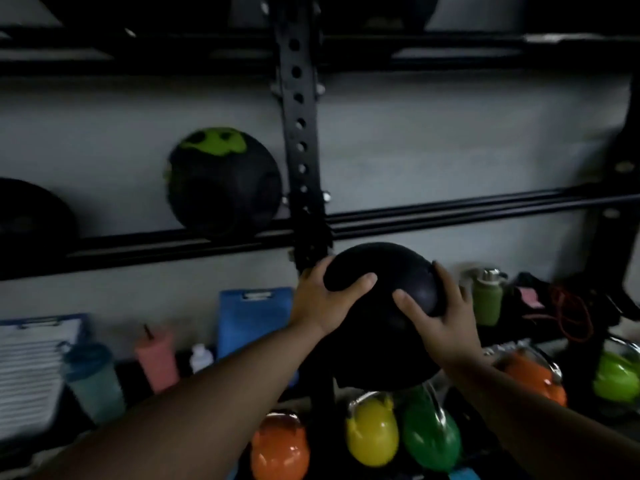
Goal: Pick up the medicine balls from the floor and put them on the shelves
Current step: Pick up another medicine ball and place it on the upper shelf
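No readable text, brand or number anywhere in the head view. The clipboard [33,372] at lower left carries a sheet with printed lines, too blurred to read, and the green patch on the shelved medicine ball [223,180] has dark marks that can't be made out as characters.
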